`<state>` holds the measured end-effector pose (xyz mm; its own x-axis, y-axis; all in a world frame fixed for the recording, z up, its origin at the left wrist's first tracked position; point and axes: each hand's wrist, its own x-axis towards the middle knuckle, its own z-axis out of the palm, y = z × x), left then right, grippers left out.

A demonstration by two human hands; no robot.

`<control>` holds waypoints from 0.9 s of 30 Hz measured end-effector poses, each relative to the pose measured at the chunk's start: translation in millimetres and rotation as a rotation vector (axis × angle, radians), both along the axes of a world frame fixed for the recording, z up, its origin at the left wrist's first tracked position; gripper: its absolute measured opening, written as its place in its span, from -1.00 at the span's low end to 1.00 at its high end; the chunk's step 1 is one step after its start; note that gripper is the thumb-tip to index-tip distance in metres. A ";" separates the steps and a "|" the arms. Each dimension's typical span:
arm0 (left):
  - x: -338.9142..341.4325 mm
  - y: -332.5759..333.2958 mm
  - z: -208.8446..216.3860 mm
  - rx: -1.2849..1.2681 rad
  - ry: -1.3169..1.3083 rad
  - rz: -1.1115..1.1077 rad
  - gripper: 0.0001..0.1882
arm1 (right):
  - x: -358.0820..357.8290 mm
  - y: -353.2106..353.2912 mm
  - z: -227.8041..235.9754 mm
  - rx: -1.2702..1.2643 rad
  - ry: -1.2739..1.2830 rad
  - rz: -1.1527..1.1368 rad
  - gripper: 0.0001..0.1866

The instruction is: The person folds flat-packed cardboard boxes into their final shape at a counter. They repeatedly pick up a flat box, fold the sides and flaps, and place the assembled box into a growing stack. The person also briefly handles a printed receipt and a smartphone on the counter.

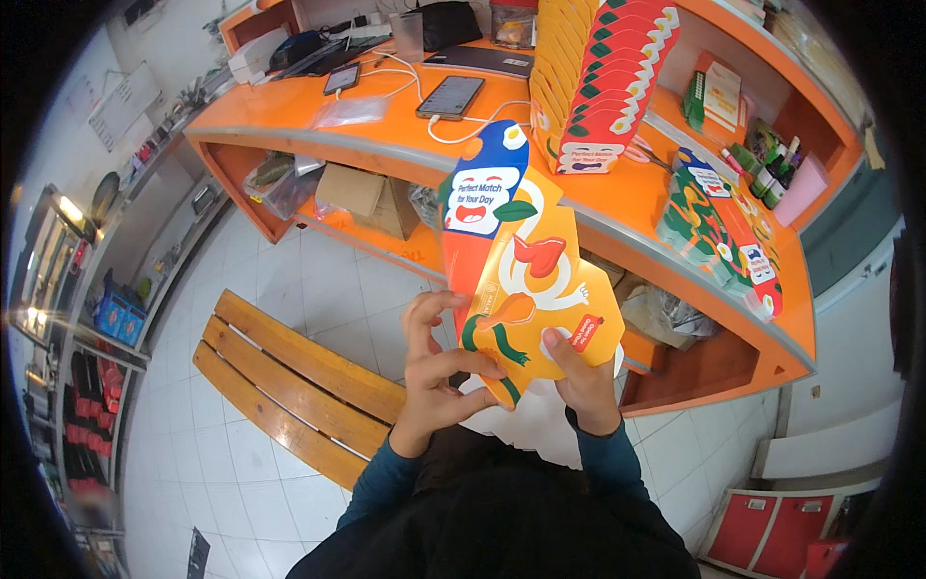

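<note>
A partly folded food carton (pixel 526 294), printed in yellow, red and blue with cartoon pictures, is held up in front of me above the floor, its far end reaching over the counter's edge. My left hand (pixel 439 367) pinches the carton's near left corner between thumb and fingers, with another finger raised along its red side. My right hand (pixel 585 381) grips the near right part, thumb pressed on the yellow face; its other fingers are hidden underneath. White inner board shows below the carton, between my hands.
On the orange counter (pixel 386 116) stand nested formed cartons (pixel 617 87). Flat carton blanks (pixel 719 227) lie to the right, near scissors (pixel 648 152) and bottles (pixel 772 179). Two phones with white cables, one a dark phone (pixel 450 97), lie left. A wooden bench (pixel 289 386) stands lower left.
</note>
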<state>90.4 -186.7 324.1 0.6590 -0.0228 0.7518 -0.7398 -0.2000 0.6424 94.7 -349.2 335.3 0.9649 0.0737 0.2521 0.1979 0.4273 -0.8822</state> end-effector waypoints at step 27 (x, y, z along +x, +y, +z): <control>2.3 1.4 -12.6 -0.243 0.351 -0.198 0.00 | -30.5 -10.9 -21.0 -0.165 0.057 0.350 -0.57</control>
